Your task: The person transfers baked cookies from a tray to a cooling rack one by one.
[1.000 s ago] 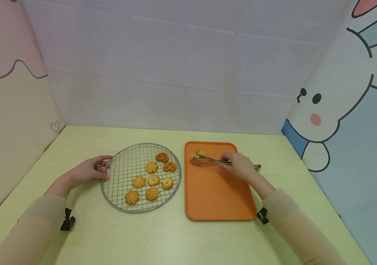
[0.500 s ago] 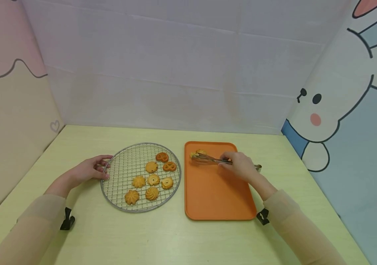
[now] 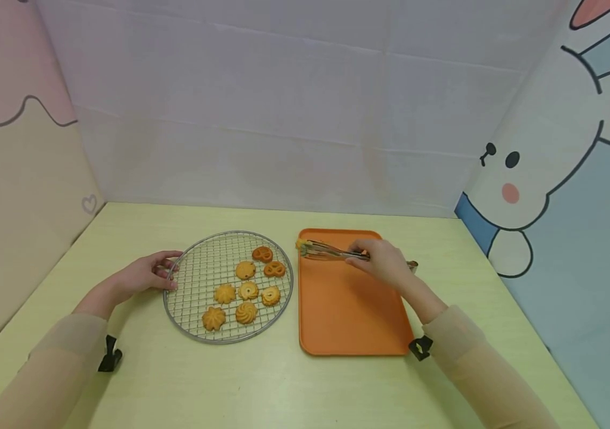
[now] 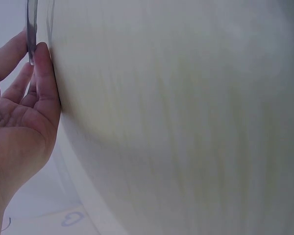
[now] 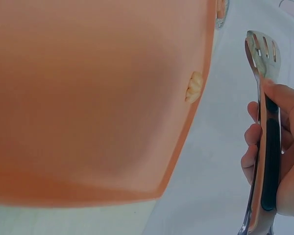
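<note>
My left hand [image 3: 149, 277] holds the left rim of a round wire cooling rack [image 3: 189, 286], with the rim between thumb and fingers in the left wrist view. Several cookies [image 3: 246, 313] and two pretzel-shaped ones [image 3: 262, 254] lie on the rack. Over the far left part of an orange tray [image 3: 355, 316], my right hand [image 3: 385, 262] grips metal tongs [image 3: 331, 250] with dark handle grips. A yellow cookie [image 3: 301, 243] shows at the tongs' tips, above the tray's left edge. Another cookie [image 5: 194, 87] lies on the tray in the right wrist view; in the head view the tongs seem to cover it.
Rack and tray stand side by side on a pale yellow-green table [image 3: 262, 387], a narrow gap between them. A white sheet [image 3: 283, 119] rises behind the table. Printed walls flank both sides, with a rabbit figure [image 3: 519, 179] on the right.
The tongs have risen and shifted left toward the tray's edge with a cookie at their tips. My right hand moved along with them. My left hand and the rack stay where they were.
</note>
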Action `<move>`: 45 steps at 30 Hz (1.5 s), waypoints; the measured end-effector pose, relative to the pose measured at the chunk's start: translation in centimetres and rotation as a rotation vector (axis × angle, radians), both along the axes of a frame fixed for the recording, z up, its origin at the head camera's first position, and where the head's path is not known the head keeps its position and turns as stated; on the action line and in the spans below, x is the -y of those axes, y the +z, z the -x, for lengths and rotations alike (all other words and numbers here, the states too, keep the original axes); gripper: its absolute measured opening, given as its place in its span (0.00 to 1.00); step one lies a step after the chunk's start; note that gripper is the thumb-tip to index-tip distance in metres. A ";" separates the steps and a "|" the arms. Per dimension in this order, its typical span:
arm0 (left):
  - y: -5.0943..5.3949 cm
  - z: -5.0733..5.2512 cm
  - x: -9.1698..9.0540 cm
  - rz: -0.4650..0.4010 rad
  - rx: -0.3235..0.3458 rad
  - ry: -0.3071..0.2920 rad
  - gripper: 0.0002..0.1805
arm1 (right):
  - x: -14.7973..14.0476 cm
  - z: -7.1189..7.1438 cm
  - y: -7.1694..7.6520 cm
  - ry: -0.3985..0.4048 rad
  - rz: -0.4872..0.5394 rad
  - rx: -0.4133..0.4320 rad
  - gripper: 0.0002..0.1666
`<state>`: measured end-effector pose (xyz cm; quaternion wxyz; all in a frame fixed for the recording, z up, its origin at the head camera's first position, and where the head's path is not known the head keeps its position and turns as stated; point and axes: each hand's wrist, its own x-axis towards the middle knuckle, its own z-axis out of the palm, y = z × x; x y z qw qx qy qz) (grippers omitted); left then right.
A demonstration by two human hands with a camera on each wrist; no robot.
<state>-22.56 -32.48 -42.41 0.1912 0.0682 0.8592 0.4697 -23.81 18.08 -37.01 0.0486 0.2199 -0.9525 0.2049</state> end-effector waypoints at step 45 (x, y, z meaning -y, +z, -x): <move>0.2 -0.1 -0.1 0.021 -0.006 0.009 0.45 | 12.7 -0.1 -0.1 0.154 -0.061 -0.029 0.15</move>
